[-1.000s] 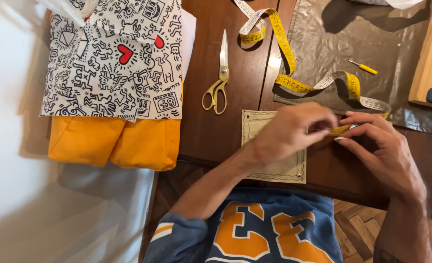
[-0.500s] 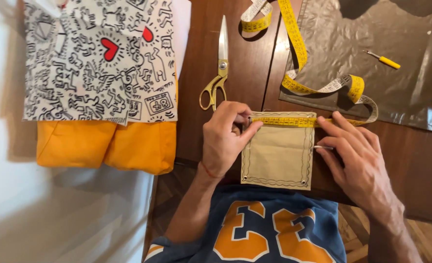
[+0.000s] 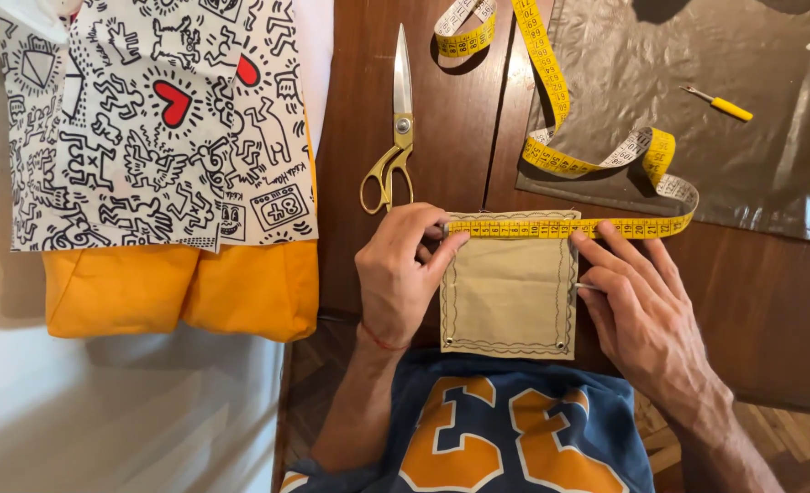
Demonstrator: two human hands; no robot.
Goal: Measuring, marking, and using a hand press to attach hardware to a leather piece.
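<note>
Matt beige cloth patch (image 3: pixel 509 285), polished wooden table (image 3: pixel 451 137), glossy, perhaps plastic sheet (image 3: pixel 697 137).

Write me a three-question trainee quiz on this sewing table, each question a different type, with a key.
1. True or false: the left hand pins the end of the yellow measuring tape at the top left corner of the beige fabric pocket.
2. Multiple choice: where are the gold-handled scissors? A) in the right hand B) on the wooden table, above the left hand C) on the orange fabric
3. Fill in: the right hand rests at the pocket's ___ edge.

Key:
1. True.
2. B; they lie untouched on the wooden table.
3. Right; the fingers touch the tape there.
</note>
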